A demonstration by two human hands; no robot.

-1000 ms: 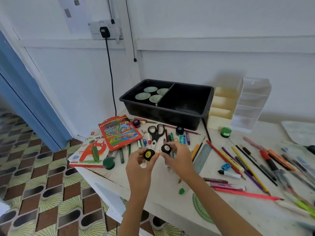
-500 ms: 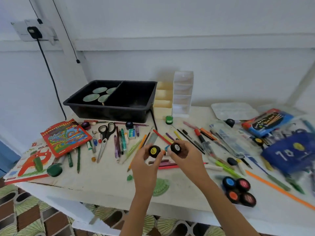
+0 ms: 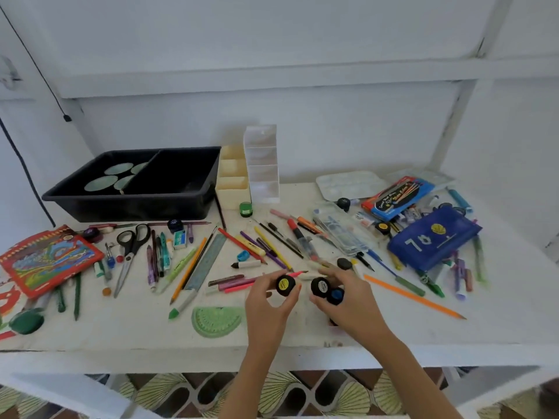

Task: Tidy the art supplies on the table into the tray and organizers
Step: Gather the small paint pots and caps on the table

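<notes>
Left hand (image 3: 266,306) has a small black round pot with a yellow label (image 3: 285,285) pinched between thumb and curled fingers, lid tipped up toward the camera. Right hand (image 3: 351,303) mirrors it, fingers curled round a small black round pot with a white label (image 3: 320,287). Tucked right against that one is a blue-lidded black pot (image 3: 335,294); gripped too or only touched, can't tell from here. Both hands are low over the front of the white bench (image 3: 127,328), and the yellow and white pots are near each other but apart.

Just left of the hands, a green plastic protractor (image 3: 216,320) lies flat. Behind it is a scatter of pencils and pens, a grey ruler (image 3: 208,261) and black-handled scissors (image 3: 133,241). Back left stands the black two-compartment plastic tray (image 3: 133,207), with green discs in its left compartment. Just beside its right end is a cream stepped organizer (image 3: 233,184), then a clear stepped organizer (image 3: 261,164). Off right lies a blue pouch with white print (image 3: 435,237).
</notes>
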